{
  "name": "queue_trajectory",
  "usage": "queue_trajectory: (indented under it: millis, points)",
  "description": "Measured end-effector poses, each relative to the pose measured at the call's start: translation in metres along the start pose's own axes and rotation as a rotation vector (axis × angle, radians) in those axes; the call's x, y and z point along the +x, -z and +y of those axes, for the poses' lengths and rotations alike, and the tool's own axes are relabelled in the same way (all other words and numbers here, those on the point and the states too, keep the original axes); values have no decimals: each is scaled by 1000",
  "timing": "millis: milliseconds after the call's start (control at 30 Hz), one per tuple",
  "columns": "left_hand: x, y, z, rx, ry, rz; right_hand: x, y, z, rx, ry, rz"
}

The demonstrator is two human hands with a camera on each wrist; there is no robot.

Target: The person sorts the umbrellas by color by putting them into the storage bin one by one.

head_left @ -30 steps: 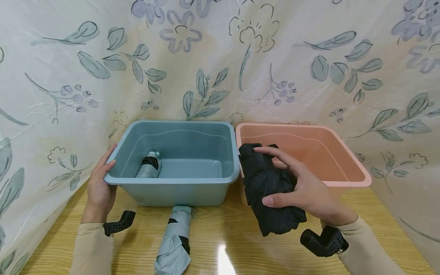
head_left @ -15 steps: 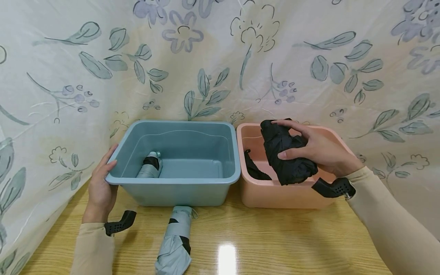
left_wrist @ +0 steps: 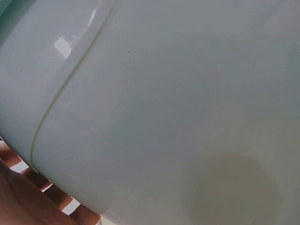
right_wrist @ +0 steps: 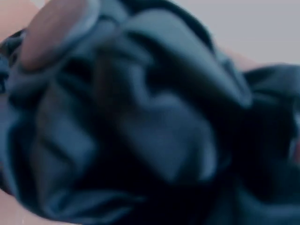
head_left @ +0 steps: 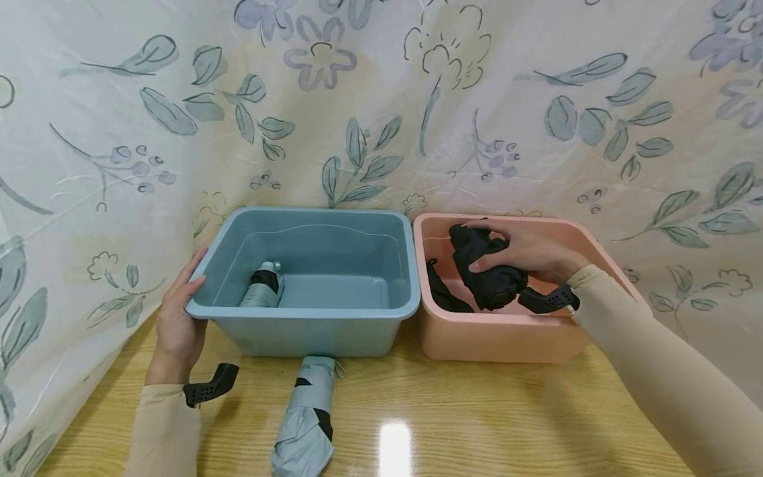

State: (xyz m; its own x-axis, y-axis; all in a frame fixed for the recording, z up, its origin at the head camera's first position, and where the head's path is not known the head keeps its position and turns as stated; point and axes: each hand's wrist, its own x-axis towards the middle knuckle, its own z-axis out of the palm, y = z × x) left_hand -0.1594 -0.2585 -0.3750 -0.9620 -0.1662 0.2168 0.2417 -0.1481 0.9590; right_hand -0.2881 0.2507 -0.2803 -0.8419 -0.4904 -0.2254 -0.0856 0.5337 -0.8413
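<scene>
In the head view my right hand [head_left: 524, 253] grips a folded black umbrella [head_left: 485, 268] inside the pink bin [head_left: 507, 338]. Its dark folds fill the right wrist view, with the thumb [right_wrist: 56, 33] pressed on them. Another black item [head_left: 444, 291] lies at the left of that bin. My left hand [head_left: 180, 324] holds the left rim of the blue bin [head_left: 304, 336], fingers round its outer side. A light blue umbrella [head_left: 260, 288] rests inside the blue bin, at its left end.
A second light blue umbrella [head_left: 306, 417] lies on the wooden table [head_left: 477, 417] in front of the blue bin. The two bins stand side by side against a flower-patterned cloth [head_left: 286, 165].
My right hand has carried the black umbrella from in front of the pink bin, up over its front rim and down inside. My left hand has stayed on the blue bin.
</scene>
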Motion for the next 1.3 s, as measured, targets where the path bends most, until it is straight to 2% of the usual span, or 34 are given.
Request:
queue_trajectory:
  millis: [167, 300, 533, 767, 1000, 1300]
  points:
    - [0, 0, 1, -4, 3, 4, 14, 0, 4, -123, 6, -17]
    - [0, -1, 1, -11, 2, -1, 23, -1, 7, -125, -6, -52]
    - [-1, -2, -1, -7, 6, 4, 30, -8, 17, -244, 23, -96]
    - [-2, -1, 0, 2, 6, 11, 36, -14, 22, -216, -17, -122]
    - [-2, 1, 0, -3, 6, 8, 35, -19, 21, -241, -49, -132]
    - [-2, 2, 0, -12, 1, -4, 34, -22, 27, -179, -90, -153]
